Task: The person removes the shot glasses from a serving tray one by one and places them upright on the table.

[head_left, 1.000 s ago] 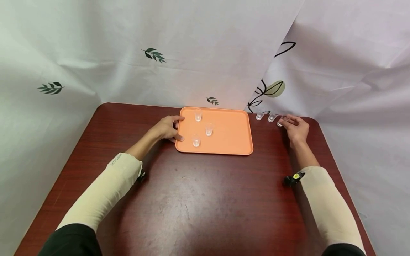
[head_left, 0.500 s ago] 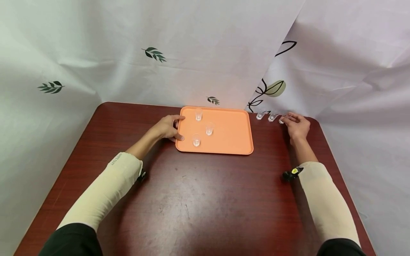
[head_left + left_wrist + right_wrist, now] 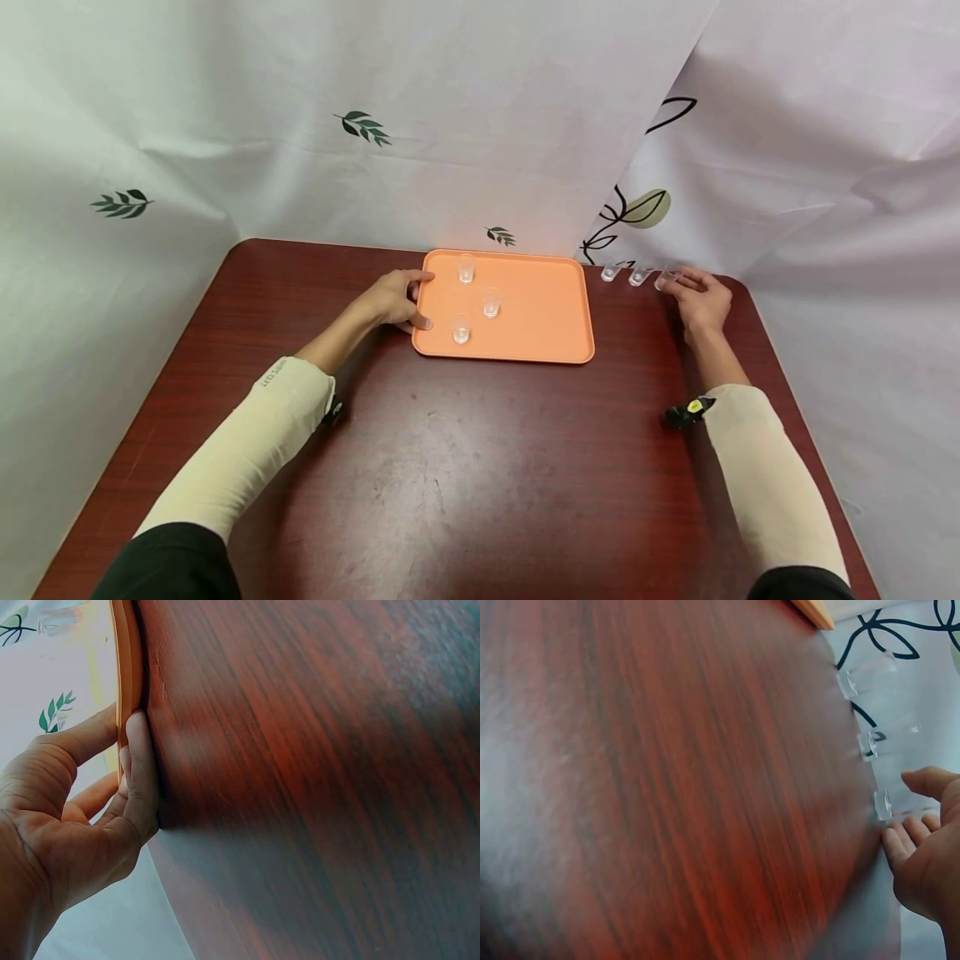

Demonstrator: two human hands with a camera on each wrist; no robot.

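Right hand point(image 3: 701, 297) has crept toward the backdrop point(image 3: 480, 125) across the table point(image 3: 480, 467)

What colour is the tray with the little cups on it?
The tray is orange, a soft peachy shade. It shows best in the head view.

Six small clear plastic cups in all: three point(image 3: 466, 267) point(image 3: 491, 302) point(image 3: 461, 328) stand on the one flat orange plastic tray point(image 3: 540, 321). The other three point(image 3: 610, 272) point(image 3: 637, 276) point(image 3: 663, 280) stand in a row on the dark red wooden worktop point(image 3: 450, 467), at the tray's two o'clock.
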